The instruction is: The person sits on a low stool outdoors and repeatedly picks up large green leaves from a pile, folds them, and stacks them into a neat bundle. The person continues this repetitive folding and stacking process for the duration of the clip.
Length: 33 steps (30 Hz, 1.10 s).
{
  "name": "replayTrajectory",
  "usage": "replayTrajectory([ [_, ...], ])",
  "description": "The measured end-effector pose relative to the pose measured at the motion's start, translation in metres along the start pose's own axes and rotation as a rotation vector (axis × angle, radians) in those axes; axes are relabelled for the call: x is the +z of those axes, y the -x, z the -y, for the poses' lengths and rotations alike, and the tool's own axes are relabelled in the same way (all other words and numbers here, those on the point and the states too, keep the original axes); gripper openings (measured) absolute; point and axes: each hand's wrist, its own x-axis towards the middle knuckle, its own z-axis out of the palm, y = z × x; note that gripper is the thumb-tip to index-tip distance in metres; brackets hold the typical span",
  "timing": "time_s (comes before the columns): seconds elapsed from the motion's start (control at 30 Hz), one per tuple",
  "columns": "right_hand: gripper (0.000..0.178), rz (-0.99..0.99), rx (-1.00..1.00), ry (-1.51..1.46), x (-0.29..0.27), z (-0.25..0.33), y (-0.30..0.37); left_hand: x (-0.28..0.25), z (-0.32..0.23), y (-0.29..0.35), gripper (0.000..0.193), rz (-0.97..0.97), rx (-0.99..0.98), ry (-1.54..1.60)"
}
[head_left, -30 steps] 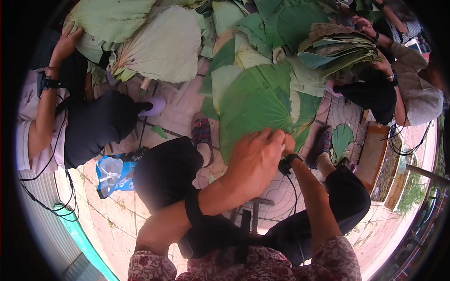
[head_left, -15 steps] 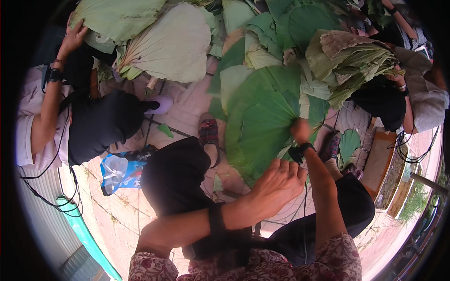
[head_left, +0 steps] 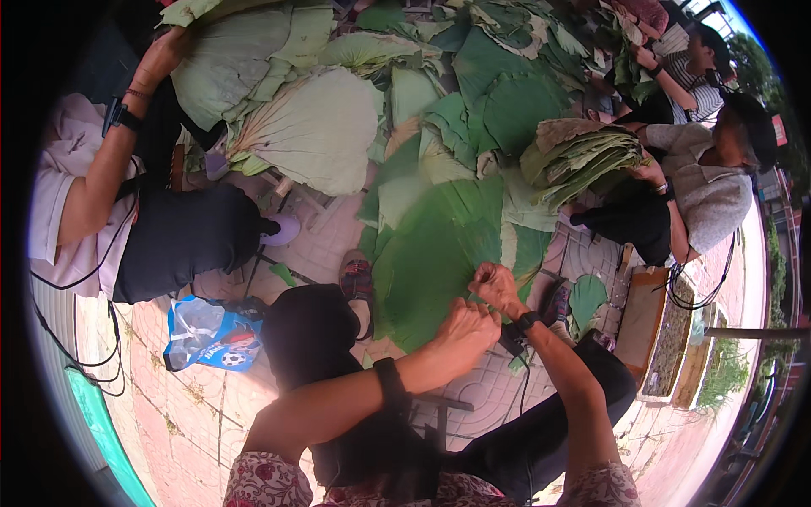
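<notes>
A large green lotus leaf (head_left: 431,262) lies in front of me between my feet, its veins running toward my right hand (head_left: 500,291). That hand's fingers are closed, pinching the leaf near its centre. Just below and to the left, my left hand (head_left: 470,328) is closed too, close to the right fingers; whatever it grips is hidden behind its knuckles. More green and pale lotus leaves (head_left: 481,127) are spread beyond this one, partly beneath it.
At left a person holds pale leaves (head_left: 308,131); at right another person holds a folded leaf bundle (head_left: 583,165). A blue bag (head_left: 213,336) lies on the paving left of my knee. Wooden planter boxes (head_left: 646,329) stand at right, with a loose leaf (head_left: 587,300) nearby.
My right hand has come down and left toward my body, and my left hand has moved slightly left. The view has shifted, showing more of the people at the right.
</notes>
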Motion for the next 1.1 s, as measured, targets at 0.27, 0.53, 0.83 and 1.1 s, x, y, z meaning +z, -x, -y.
replayTrajectory([
  [0.27,0.016,0.045,-0.038,-0.664,-0.077,0.065,0.054,0.021,0.015,-0.012,0.066,-0.053,-0.264,0.384],
  [0.53,0.015,-0.128,0.037,-0.926,-0.09,0.098,0.084,0.028,0.013,-0.024,0.057,-0.115,-0.298,0.883],
  [0.83,0.012,-0.155,-0.122,-0.876,-0.12,0.092,0.075,0.023,0.0,-0.051,0.049,-0.299,-0.303,1.188],
  [1.1,0.015,-0.181,-0.144,-0.877,-0.146,0.093,0.086,-0.009,-0.025,-0.068,0.042,-0.185,-0.411,1.441],
])
